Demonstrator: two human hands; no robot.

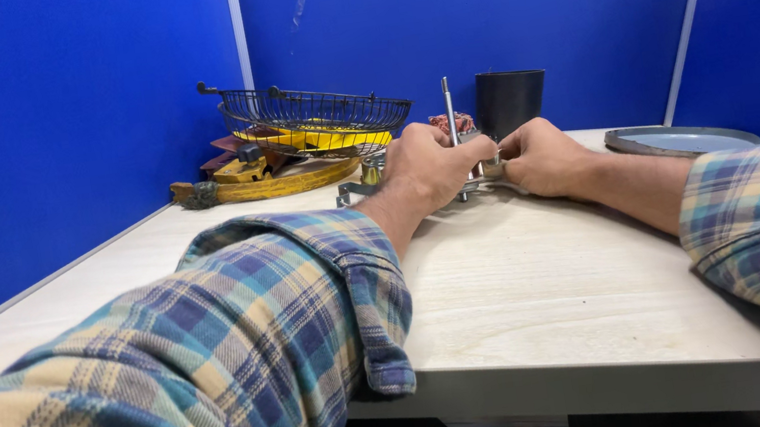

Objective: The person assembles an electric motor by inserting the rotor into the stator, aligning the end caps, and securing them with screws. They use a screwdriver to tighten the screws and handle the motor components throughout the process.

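metal rod (449,110) stands upright between the two hands, near the far middle of the pale wooden table (549,289), its thin top rising above the knuckles. the left hand (428,169) is curled around the lower part of the rod and a small metal part at its base, fingers closed on it. the right hand (540,156) meets it from the other side, fingertips pinched on the same small part, so the two hands touch or nearly touch; what exactly lies inside the grip is hidden. both forearms stretch over the table in plaid sleeves (223,364) rolled back at the cuff.

just behind the hands stands a black cylinder cup (509,101), with a bit of reddish copper winding (458,121) beside it. to the left, near the blue partition wall (43,142), a dark wire basket (316,113) sits tilted on top of yellow plastic pieces (330,138) and a yellow ring-shaped frame (272,185). at the right edge of the table lies a flat round grey plate (682,139), well apart from the hands.
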